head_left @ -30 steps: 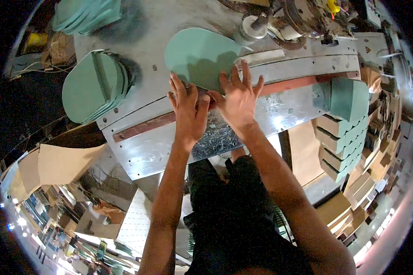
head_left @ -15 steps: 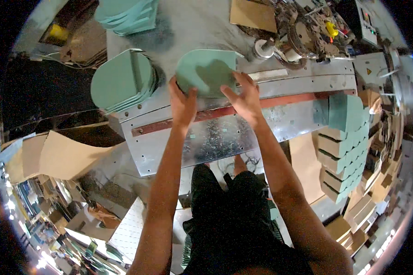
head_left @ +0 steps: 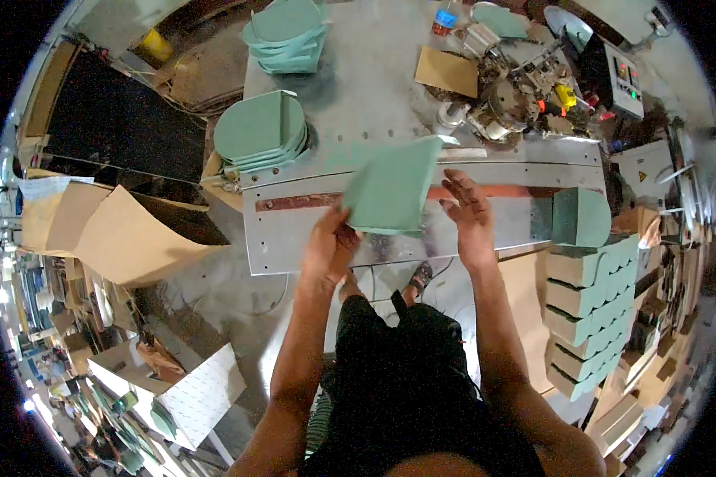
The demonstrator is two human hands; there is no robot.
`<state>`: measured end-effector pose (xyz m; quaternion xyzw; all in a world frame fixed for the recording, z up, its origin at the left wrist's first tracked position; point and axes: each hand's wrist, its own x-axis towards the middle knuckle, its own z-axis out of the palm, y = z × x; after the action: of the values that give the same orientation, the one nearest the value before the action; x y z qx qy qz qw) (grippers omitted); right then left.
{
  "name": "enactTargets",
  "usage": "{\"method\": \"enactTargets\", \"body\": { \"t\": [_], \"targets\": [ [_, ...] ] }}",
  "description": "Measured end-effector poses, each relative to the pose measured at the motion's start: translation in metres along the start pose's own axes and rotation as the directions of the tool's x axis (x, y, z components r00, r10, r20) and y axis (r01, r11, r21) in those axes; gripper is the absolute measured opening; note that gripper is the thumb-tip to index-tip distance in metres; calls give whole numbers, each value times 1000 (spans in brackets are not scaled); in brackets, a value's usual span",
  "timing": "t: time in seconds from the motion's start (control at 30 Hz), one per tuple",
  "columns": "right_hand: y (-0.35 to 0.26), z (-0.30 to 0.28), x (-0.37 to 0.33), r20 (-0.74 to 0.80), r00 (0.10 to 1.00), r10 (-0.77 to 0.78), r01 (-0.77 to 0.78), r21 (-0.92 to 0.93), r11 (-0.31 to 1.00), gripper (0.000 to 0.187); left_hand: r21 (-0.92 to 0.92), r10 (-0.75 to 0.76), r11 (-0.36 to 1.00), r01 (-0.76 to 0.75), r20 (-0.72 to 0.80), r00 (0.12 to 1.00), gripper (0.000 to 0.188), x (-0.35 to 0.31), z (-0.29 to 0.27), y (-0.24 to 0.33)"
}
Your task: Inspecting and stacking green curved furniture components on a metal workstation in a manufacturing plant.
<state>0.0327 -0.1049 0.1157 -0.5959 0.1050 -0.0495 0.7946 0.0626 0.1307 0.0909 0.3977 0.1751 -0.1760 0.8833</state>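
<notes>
A pale green board with a rounded side is lifted and tilted above the near edge of the metal worktable; motion blurs it. My left hand grips its lower left corner, thumb and fingers closed on it. My right hand is apart from the board, just right of it, fingers spread and holding nothing. Left of the board, a stack of similar green boards sits at the table's left edge. Another green stack stands farther back.
A dusty machine head and a control box stand at the back right. A reddish strip crosses the table front. A small green stack rests on its right end, beside taller stacked green-edged blocks. Bent brown sheets lie left.
The green board has come off the tabletop toward me and tilted, in my left hand. My right hand has let go of it and moved right. The view has shifted.
</notes>
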Motion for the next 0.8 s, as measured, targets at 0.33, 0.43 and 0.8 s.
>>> {"method": "enactTargets", "body": {
  "t": [0.33,0.43,0.8],
  "targets": [
    [-38,-30,-39,109,994,-31,49,-167,985,29,395,-593,792,466,312,743,57,-73,43,-32],
    [-50,-21,-57,6,1000,-25,25,-9,1000,28,665,-354,729,159,168,920,72,-83,46,-31],
    [-69,11,-100,68,983,-171,179,-139,974,67,485,533,594,-641,359,766,92,-64,110,50]
  ]
}}
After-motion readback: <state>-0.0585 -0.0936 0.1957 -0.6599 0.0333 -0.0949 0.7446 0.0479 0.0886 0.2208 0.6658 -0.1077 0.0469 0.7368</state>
